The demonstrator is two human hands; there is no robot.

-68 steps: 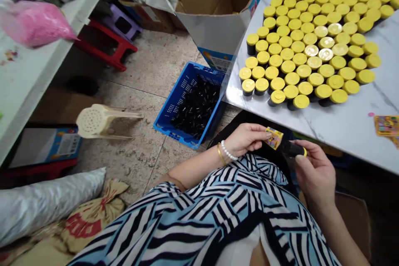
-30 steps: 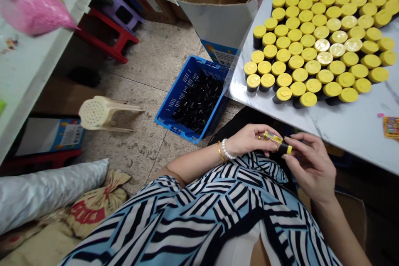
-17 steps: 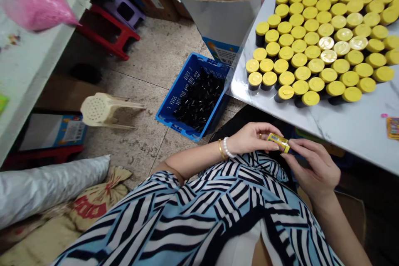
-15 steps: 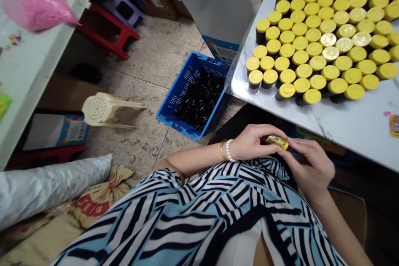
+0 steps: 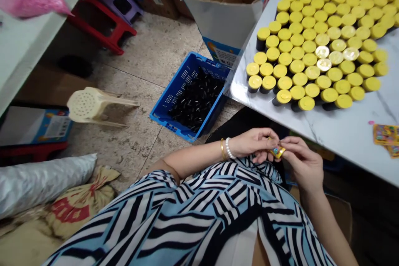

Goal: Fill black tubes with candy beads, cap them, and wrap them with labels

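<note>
Between my two hands, above my lap, is a small yellow printed sleeve (image 5: 278, 152) with multicoloured pictures. My left hand (image 5: 254, 144), at the wearer's pearl-bracelet wrist, is closed round its near-left part, and the fingers cover much of it. At its right end the fingertips of my right hand (image 5: 301, 158) pinch it. Whatever sits inside the sleeve is hidden by fingers and print. On the white marbled table (image 5: 336, 133) stand many black tubes with yellow caps (image 5: 306, 103), upright in a close group. More flat printed sleeves (image 5: 385, 134) lie at the table's right.
A blue crate (image 5: 174, 129) holding loose black pieces (image 5: 196, 99) stands on the floor. Behind it is a tall open carton (image 5: 221, 20). A cream plastic stool (image 5: 83, 105), a red stool (image 5: 115, 29) and tied sacks (image 5: 77, 199) are to the left.
The black, yellow-ended tube in my right hand has gone into the printed sleeve held by my left hand. Both hands have drawn together, and the sleeve has tilted slightly. The view has shifted a little.
</note>
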